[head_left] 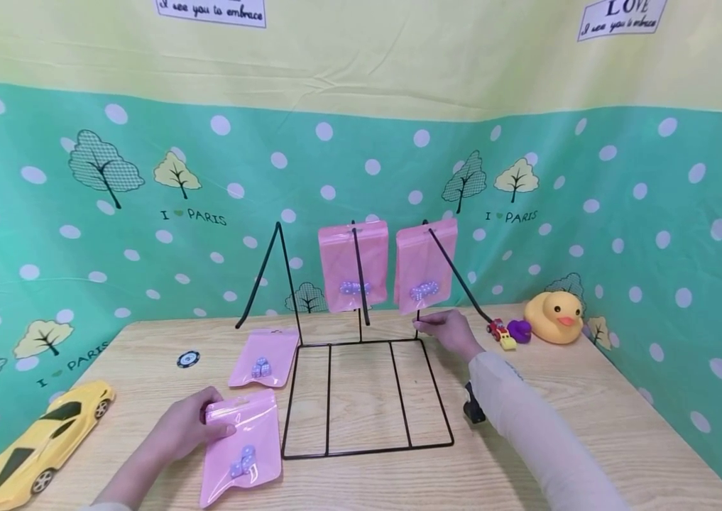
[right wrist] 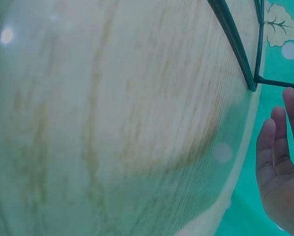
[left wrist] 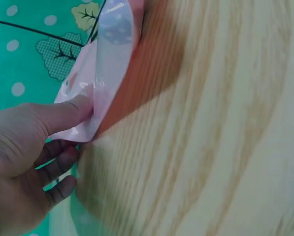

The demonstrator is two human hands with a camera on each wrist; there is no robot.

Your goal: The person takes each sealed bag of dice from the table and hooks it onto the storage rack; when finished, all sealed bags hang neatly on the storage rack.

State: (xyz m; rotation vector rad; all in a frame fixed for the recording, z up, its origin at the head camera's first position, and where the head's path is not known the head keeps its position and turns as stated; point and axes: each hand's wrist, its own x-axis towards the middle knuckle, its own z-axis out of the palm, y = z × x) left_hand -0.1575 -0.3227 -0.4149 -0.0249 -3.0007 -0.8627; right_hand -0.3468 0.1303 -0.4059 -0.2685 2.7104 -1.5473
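My left hand [head_left: 188,426] pinches the top corner of a pink zip bag [head_left: 258,419] with dice inside, thumb on its front face. In the left wrist view that bag [left wrist: 112,59] slants upward from the thumb, over the tabletop. Another pink dice bag [head_left: 265,358] lies just behind it. My right hand [head_left: 450,332] is beside the right upright of a black wire rack [head_left: 367,451], its fingers extended, fingertips at the wire. Pink bags [head_left: 353,266] hang on the rack's middle arm and more pink bags [head_left: 426,266] on the right arm. The left arm holds none.
A yellow toy car [head_left: 41,443] stands at the left, and a round black-and-white chip [head_left: 188,359] lies behind it. At the back right are a large yellow duck [head_left: 554,317], a purple duck [head_left: 519,331] and a small red-and-yellow toy [head_left: 501,333]. A patterned cloth [head_left: 348,177] surrounds the table.
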